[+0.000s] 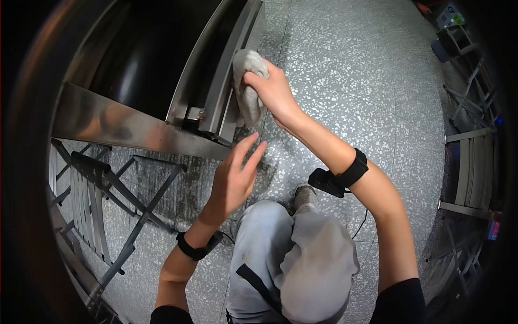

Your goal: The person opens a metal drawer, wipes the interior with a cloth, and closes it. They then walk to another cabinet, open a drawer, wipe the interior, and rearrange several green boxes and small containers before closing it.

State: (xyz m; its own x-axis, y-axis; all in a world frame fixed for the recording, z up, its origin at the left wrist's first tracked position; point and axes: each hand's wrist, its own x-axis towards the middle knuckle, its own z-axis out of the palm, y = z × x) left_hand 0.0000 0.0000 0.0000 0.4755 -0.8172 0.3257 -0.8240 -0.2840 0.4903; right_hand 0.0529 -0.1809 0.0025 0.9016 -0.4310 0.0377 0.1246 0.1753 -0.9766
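Observation:
A bunched grey-white cloth (249, 100) is gripped in my right hand (274, 89), thumb on its near side. The cloth lies against the outer side of a metal rail (220, 89) along the edge of a stainless-steel unit (113, 116). Below it, my left hand (236, 175) is raised with its fingers stretched out and apart, holding nothing. Its fingertips are close to the unit's lower corner and the hanging end of the cloth.
Folding stools with grey frames (102, 200) stand at the left under the unit. More folding furniture (472, 167) lines the right side. Speckled grey floor tiles (345, 70) run between. My bent knees (318, 264) are at the bottom, and a thin black cable hangs near my right arm.

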